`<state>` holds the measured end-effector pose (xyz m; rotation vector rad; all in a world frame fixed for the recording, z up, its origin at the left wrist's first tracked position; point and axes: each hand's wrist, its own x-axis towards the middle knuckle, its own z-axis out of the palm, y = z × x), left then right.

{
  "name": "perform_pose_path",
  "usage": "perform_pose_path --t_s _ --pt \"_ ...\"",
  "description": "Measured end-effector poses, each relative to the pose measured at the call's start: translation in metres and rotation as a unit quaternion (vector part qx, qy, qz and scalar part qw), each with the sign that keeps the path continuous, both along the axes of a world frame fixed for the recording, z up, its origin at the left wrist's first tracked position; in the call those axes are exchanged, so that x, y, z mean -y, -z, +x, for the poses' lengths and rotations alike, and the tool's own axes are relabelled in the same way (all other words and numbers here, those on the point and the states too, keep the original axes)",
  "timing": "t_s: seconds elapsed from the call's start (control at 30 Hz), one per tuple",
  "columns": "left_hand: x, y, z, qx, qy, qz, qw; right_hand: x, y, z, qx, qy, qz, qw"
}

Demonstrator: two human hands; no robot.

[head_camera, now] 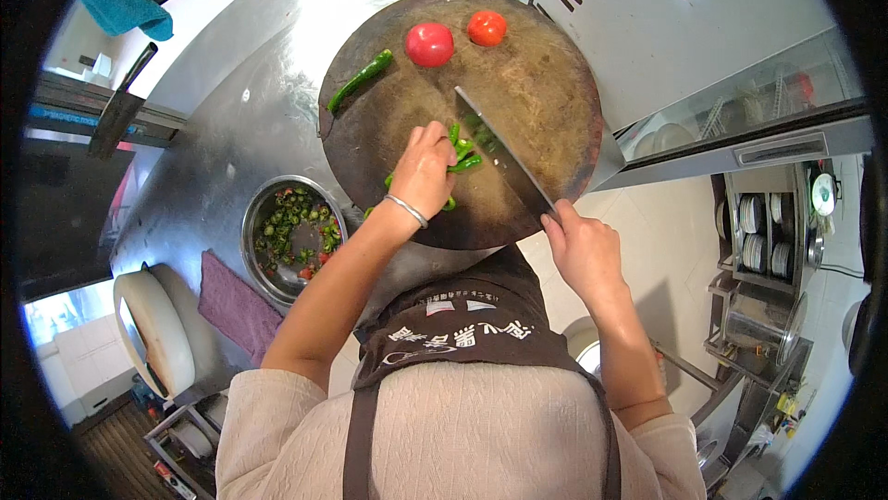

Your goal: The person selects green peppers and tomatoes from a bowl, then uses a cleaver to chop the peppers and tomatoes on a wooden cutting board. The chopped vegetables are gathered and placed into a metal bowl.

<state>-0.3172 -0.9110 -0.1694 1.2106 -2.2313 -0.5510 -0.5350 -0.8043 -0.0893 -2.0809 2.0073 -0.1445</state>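
Observation:
My right hand (586, 247) grips the handle of a wide-bladed cleaver (510, 167), its blade slanting across a round wooden chopping block (548, 91). Beside the blade, my left hand (427, 170) holds down several green chili peppers (466, 156); their cut ends poke out past the fingers. Parts of the bunch are hidden under the palm. A single long green chili (361, 81) lies apart near the block's left rim. Toward the far side sit a pinkish-red tomato (429, 44) and a smaller orange-red tomato (487, 28).
Left of the block, a steel bowl (248, 236) contains chopped green pieces and some red ones. A purple cloth (232, 309) lies on the steel counter (222, 146) near a thick white round board (156, 333). A white refrigerator (666, 14) borders the block's right. Racks of plates (753, 215) stand farther right.

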Motion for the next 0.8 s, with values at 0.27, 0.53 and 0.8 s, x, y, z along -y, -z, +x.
perform_pose_path --t_s 0.27,0.53,0.8 --pt "-0.006 -0.003 -0.013 -0.011 -0.009 -0.002 1.000 -0.016 -0.035 0.000 -0.030 -0.050 -0.007 0.998" --pt "-0.007 -0.004 -0.011 -0.034 -0.018 0.035 0.999 0.001 0.015 0.013 -0.078 -0.056 0.041 0.994" --pt "-0.009 0.000 -0.007 -0.038 -0.056 0.018 0.998 -0.004 -0.013 0.011 -0.068 -0.070 0.032 0.995"
